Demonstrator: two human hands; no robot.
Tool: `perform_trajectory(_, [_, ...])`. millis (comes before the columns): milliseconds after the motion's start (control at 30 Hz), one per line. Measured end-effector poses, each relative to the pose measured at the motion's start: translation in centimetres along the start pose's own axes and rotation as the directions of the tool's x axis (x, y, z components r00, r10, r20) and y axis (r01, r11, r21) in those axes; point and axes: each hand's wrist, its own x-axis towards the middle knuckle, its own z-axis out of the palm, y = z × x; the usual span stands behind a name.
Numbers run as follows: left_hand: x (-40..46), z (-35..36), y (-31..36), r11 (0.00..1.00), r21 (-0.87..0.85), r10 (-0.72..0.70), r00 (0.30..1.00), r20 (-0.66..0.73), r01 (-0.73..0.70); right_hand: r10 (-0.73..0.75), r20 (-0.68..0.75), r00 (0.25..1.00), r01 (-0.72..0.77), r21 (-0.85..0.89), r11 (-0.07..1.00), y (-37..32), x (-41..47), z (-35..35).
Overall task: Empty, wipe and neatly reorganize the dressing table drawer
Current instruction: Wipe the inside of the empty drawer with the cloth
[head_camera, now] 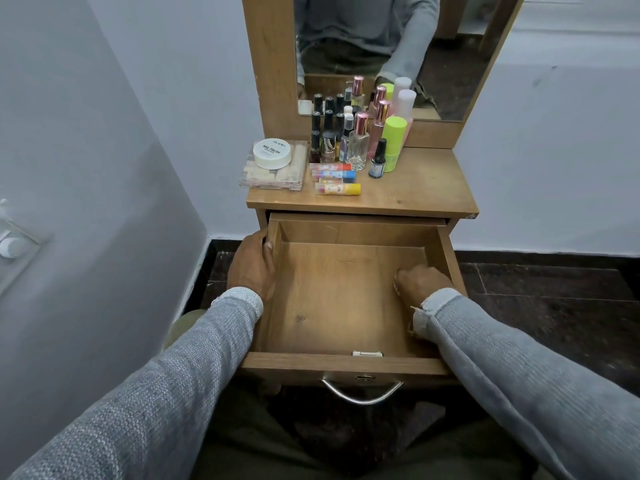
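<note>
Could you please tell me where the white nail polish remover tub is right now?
The white tub sits on the clear plastic case at the tabletop's left rear, beside the nail polish bottles.

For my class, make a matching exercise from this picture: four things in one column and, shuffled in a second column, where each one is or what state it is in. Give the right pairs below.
Things
1. drawer
2. white round tin
3. left hand
4. yellow-capped tube

Places or states
A. lying flat on the table top
B. pulled open, no items inside
C. gripping the drawer's left wall
D. resting on the clear plastic box

Pairs: 1-B, 2-D, 3-C, 4-A
</note>
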Motion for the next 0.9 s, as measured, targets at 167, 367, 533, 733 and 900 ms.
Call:
perform_trajectory(167, [0.0, -0.1, 0.0, 1.000, -0.004, 0.003, 1.000, -0.008, -0.003, -0.128, 0.062, 0.990, 0.131, -0.054, 0.990, 0.7, -2.0, 1.1])
perform_trajectory(367, [0.0, -0.3, 0.3, 0.999, -0.018, -0.028, 1.000, 0.008, 0.028, -0.442, -0.011, 0.897, 0.440, 0.107, 0.892, 0.5, -1.9, 1.2])
perform_trajectory(533, [0.0, -0.4, 0.5, 0.998, -0.025, -0.062, 0.998, 0.028, 0.063, -0.701, -0.022, 0.713, 0.696, 0.151, 0.703, -4.7, -0.7, -0.2])
perform_trajectory(733, [-0.1, -0.4, 0.4, 0.997, -0.061, -0.048, 0.999, 0.017, 0.049, -0.825, -0.155, 0.544, 0.834, 0.208, 0.511, -11.7, -0.3, -0.9])
perform_trajectory(900, [-0.2, -0.2, 0.3, 0.995, -0.099, -0.029, 1.000, -0.009, 0.028, -0.818, -0.193, 0.541, 0.840, 0.172, 0.515, -11.5, -0.2, -0.6])
